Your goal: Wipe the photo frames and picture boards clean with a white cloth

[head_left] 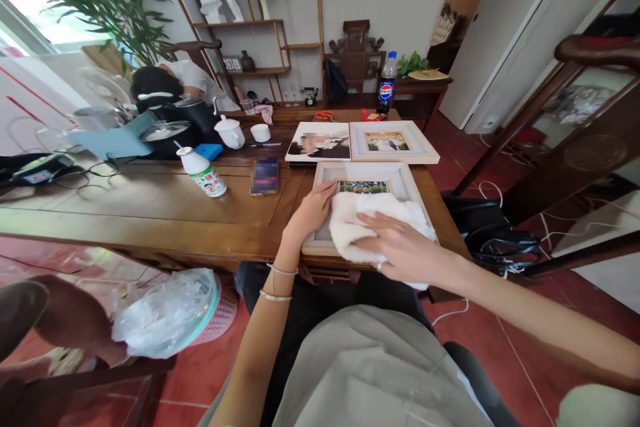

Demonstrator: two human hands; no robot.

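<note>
A framed photo in a pale wooden picture frame [309,240] lies face up near the table's front edge. My left hand [313,210] rests on the left side of this frame, its fingers stretched out flat towards the photo. A fluffy white towel [345,217] is bunched over the lower and right part of the frame, hiding much of it. My right hand [397,243] grips the towel from above and presses it against the frame. Behind it lie a second framed photo [387,140] at right and a photo panel [320,141] at left.
On the wooden table [125,197] stand a white drink bottle [203,172], a phone [265,175], a white teapot [230,132], a cup [260,133] and a cola bottle [387,83]. A person [187,77] leans over at the far left. A bag-lined basket [220,310] stands on the floor.
</note>
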